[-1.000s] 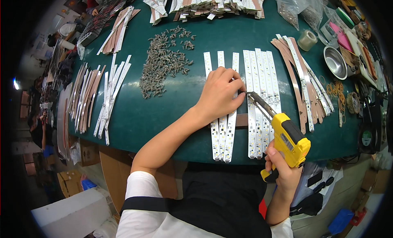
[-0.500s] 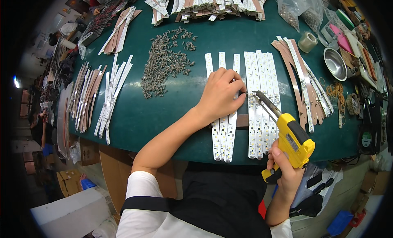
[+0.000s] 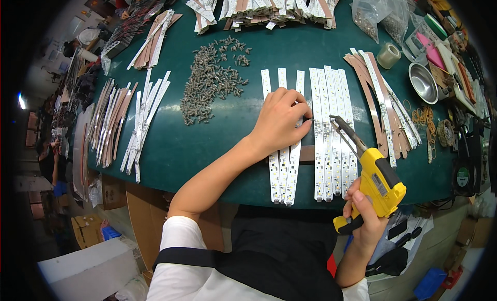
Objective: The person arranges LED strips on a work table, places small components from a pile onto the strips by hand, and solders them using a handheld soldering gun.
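My right hand (image 3: 366,218) is wrapped round the handle of a yellow and black soldering gun (image 3: 382,181). The gun's long dark nose points up and left, its tip over a row of several white LED circuit strips (image 3: 325,161). Small metal bits sit across the middle of that row. Over a second group of three LED strips (image 3: 282,179) rests my left hand (image 3: 282,119), its thumb and forefinger pinched together at the right row's left edge. Whatever lies between those fingertips is too small to make out. Under both groups runs a brown bar (image 3: 307,153).
A heap of small metal parts (image 3: 209,81) lies left of my hands on the green table (image 3: 165,145). More strips are piled at the back (image 3: 277,6), at left (image 3: 145,120) and at right (image 3: 383,104). A steel bowl (image 3: 423,83) and tape roll (image 3: 388,54) stand at far right.
The soldering gun and my right hand have shifted to the right, so the tip has moved off the row's left strips. My left hand has stayed nearly in place.
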`<state>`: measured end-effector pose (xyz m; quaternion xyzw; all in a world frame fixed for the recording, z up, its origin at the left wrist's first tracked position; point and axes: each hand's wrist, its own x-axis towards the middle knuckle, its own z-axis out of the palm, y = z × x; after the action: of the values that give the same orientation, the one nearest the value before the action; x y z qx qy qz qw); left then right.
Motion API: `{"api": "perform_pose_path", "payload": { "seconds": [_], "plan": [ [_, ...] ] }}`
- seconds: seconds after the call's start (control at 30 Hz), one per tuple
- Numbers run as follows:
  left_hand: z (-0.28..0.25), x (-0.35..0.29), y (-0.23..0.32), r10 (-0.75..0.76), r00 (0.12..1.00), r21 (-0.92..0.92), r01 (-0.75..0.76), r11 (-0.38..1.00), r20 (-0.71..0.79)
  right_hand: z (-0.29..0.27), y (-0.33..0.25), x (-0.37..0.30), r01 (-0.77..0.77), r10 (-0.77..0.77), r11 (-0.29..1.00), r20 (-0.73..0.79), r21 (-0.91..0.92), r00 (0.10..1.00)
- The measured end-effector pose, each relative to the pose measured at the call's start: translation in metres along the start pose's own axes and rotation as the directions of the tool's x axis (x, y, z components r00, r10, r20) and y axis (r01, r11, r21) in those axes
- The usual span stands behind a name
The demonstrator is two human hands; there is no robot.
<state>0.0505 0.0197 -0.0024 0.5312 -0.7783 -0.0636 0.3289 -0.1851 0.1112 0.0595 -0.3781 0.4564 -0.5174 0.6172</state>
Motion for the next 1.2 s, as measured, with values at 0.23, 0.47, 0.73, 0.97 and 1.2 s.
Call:
{"api": "perform_pose_path", "payload": {
  "seconds": [0.23,0.47,0.73,0.97,1.2],
  "plan": [
    [-0.037,0.006,-0.009,-0.043,0.999,-0.004,0.043,0.999,0.001,0.0,-0.001,-0.004,0.047,-0.046,0.998,-0.015,0.039,0.999],
    [-0.119,-0.011,-0.054,-0.362,0.928,0.048,0.367,0.929,-0.088,-0.015,-0.003,-0.001,0.09,-0.089,0.993,-0.009,0.078,0.996],
    [-0.109,-0.05,-0.08,-0.283,0.959,0.309,0.268,0.913,0.004,-0.016,0.003,0.001,0.064,-0.071,0.994,0.073,0.093,0.995],
    [-0.104,-0.047,-0.087,-0.332,0.942,0.384,0.288,0.878,0.053,-0.015,0.003,-0.003,0.078,-0.082,0.994,0.057,0.073,0.995],
    [-0.107,-0.051,-0.09,-0.29,0.945,0.234,0.319,0.919,-0.149,-0.015,0.001,-0.006,0.087,-0.089,0.994,0.031,0.074,0.996]
  ]
}}
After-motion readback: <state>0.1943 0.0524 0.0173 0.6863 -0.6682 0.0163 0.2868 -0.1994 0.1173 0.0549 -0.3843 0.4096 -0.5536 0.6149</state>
